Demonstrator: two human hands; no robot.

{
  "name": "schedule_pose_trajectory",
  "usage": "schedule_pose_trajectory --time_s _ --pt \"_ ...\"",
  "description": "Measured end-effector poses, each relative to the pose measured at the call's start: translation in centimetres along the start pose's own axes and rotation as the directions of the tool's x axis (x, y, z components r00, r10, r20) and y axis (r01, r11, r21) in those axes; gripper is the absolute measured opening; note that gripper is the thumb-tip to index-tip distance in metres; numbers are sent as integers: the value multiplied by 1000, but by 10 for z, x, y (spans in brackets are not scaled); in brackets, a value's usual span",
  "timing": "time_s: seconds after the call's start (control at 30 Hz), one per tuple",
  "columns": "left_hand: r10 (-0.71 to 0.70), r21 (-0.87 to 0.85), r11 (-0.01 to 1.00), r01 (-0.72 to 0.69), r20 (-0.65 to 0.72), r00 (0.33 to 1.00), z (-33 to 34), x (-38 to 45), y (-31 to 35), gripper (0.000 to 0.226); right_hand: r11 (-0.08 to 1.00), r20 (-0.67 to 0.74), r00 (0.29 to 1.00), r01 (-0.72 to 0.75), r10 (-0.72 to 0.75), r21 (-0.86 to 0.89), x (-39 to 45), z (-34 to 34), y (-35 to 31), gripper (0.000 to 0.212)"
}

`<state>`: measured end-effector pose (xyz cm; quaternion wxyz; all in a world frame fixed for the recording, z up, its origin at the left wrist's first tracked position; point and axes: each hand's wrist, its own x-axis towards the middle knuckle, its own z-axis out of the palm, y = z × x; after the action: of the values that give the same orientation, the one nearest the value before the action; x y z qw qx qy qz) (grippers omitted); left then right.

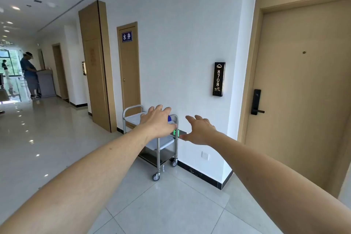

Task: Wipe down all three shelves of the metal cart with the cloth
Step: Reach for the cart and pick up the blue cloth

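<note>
A three-shelf steel cart (pixel 158 150) on castors stands upright on the tiled floor against the white wall, its curved handles at the far-left and near-right ends. The top shelf is pale and shallow; the bottom one is darker. A sliver of blue, possibly the cloth (pixel 169 118), shows on the top shelf.

It was a hotel corridor: a lit room-number plaque (pixel 218 79) reading 8708 hung beside a door (pixel 303 91) with an electronic lock (pixel 256 102).
</note>
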<state>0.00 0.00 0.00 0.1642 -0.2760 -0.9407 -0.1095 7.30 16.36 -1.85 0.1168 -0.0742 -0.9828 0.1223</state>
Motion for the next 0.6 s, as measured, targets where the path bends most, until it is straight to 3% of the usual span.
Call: schedule_pose_trajectory --time_s 0.6 --pt "49 35 998 -51 65 997 59 155 -105 72 996 32 996 -80 81 -31 183 56 -19 81"
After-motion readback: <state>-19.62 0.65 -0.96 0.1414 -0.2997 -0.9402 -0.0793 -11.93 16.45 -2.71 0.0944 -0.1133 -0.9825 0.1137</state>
